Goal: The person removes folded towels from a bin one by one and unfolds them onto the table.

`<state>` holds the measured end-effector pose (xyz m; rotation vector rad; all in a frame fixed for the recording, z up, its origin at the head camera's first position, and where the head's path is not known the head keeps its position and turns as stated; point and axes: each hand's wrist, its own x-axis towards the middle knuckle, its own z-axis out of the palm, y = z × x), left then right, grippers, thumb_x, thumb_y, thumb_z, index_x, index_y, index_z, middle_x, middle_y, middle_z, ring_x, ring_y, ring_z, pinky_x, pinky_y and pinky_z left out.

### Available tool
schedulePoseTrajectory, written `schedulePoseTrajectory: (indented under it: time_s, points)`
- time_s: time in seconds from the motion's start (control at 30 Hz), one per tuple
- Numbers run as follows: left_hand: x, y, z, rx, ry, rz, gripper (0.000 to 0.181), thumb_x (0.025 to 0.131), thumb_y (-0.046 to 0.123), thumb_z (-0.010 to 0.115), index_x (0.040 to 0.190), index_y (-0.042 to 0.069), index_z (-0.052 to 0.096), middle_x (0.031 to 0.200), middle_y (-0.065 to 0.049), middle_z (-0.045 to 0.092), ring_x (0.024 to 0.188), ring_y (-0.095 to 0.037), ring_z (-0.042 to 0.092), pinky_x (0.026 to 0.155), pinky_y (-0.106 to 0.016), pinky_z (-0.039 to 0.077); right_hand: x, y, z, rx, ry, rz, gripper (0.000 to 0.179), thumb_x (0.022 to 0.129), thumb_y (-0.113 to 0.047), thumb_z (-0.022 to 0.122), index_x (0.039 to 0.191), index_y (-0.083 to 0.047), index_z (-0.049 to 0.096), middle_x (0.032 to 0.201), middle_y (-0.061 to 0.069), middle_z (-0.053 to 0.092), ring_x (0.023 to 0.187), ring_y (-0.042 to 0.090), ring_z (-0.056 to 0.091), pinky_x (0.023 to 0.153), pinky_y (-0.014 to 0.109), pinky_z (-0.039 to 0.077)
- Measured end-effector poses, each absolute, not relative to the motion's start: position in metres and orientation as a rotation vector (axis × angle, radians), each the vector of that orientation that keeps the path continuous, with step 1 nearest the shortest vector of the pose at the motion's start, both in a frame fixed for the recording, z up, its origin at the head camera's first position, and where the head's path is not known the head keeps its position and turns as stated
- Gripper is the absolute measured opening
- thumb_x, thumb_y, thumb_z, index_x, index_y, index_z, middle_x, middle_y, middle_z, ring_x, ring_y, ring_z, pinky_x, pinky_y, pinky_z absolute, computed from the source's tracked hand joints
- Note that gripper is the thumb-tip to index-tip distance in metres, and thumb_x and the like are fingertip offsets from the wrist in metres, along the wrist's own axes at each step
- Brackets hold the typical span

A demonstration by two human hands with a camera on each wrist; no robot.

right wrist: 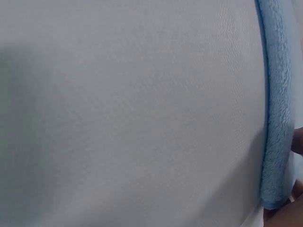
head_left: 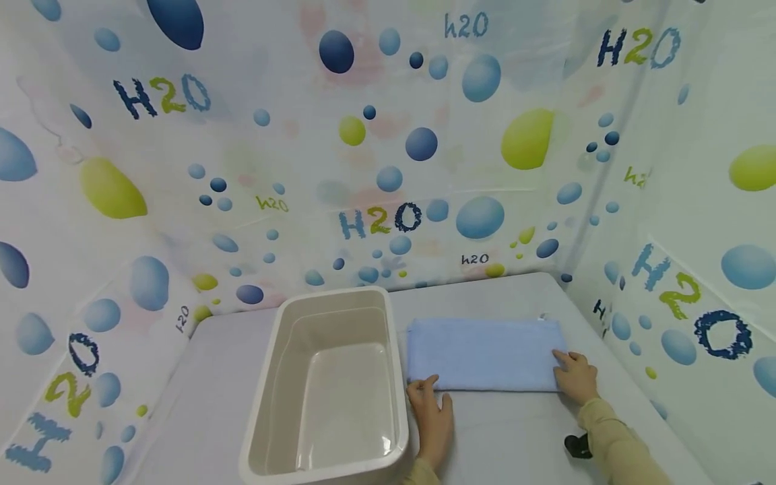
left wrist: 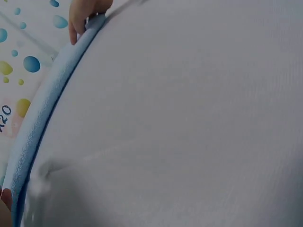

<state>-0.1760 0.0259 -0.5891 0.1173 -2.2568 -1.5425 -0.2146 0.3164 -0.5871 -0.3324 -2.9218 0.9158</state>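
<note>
A folded light-blue towel point(head_left: 485, 353) with a fuzzy pile lies flat on the table, its long side facing me. My left hand point(head_left: 432, 417) is at its near left corner, fingertips touching the cloth and thumb spread away from it. At the right end, my right hand point(head_left: 576, 378) rests its fingers on the towel's top and edge. The left wrist view shows the towel's thick front edge point(left wrist: 45, 111) running up to the right hand point(left wrist: 87, 16). In the right wrist view, fingers point(right wrist: 297, 141) touch the towel's end point(right wrist: 277, 179).
Left of the towel stands a deep beige plastic basin point(head_left: 327, 300), its rim close beside the left hand. A small black object point(head_left: 578, 446) lies by the right forearm. Printed curtains point(head_left: 388, 135) hang around the white-covered table point(head_left: 503, 438).
</note>
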Motion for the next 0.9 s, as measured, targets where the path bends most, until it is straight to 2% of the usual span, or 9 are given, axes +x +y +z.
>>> schedulePoseTrajectory:
  time_s: [0.17,0.33,0.43,0.6,0.8,0.9]
  points:
    - [-0.188,0.022,-0.586,-0.248,-2.3,-1.04,0.028,0.072,0.002,0.065,0.099,0.008,0.064,0.112,-0.013,0.049,0.099,-0.024,0.049,0.082,-0.038,0.043,-0.207,0.307,-0.581,-0.373,-2.989,0.831,0.049,0.087,-0.015,0.043,0.131,0.005,0.04,0.133,0.04,0.018,0.114,0.065,0.018,0.087,0.072,0.023]
    - [-0.196,0.024,-0.579,-0.436,-2.337,-0.741,0.032,0.07,0.008,0.07,0.102,0.01,0.068,0.119,-0.019,0.054,0.108,-0.034,0.053,0.091,-0.048,0.046,-0.203,0.294,-0.571,-0.293,-2.997,0.665,0.052,0.081,-0.013,0.054,0.127,0.008,0.043,0.129,0.041,0.026,0.108,0.064,0.027,0.082,0.07,0.031]
    - [-0.199,0.026,-0.576,-0.448,-2.439,-0.614,0.036,0.072,0.015,0.072,0.108,0.013,0.068,0.124,-0.02,0.053,0.113,-0.037,0.052,0.096,-0.053,0.043,-0.203,0.282,-0.563,-0.277,-3.03,0.693,0.061,0.081,-0.015,0.057,0.132,0.01,0.036,0.127,0.043,0.027,0.108,0.064,0.029,0.083,0.069,0.034]
    - [-0.206,0.028,-0.579,-0.384,-2.596,-0.431,0.038,0.075,0.029,0.072,0.112,0.021,0.068,0.129,-0.017,0.053,0.118,-0.037,0.051,0.099,-0.052,0.04,-0.2,0.257,-0.554,-0.209,-3.113,0.776,0.076,0.084,-0.02,0.058,0.139,0.015,0.019,0.12,0.047,0.032,0.105,0.064,0.035,0.085,0.068,0.035]
    - [-0.212,0.028,-0.591,-0.334,-2.729,-0.257,0.042,0.08,0.041,0.066,0.119,0.028,0.064,0.138,-0.013,0.049,0.127,-0.037,0.045,0.104,-0.051,0.037,-0.196,0.227,-0.548,-0.144,-3.195,0.798,0.074,0.091,-0.03,0.051,0.141,0.014,0.017,0.121,0.047,0.036,0.1,0.064,0.042,0.086,0.068,0.035]
    - [-0.214,0.028,-0.597,-0.32,-2.764,-0.215,0.043,0.082,0.046,0.061,0.122,0.03,0.061,0.14,-0.013,0.047,0.129,-0.037,0.043,0.106,-0.048,0.035,-0.198,0.217,-0.546,-0.146,-3.207,0.814,0.072,0.094,-0.032,0.045,0.142,0.012,0.016,0.123,0.047,0.036,0.105,0.065,0.042,0.087,0.07,0.035]
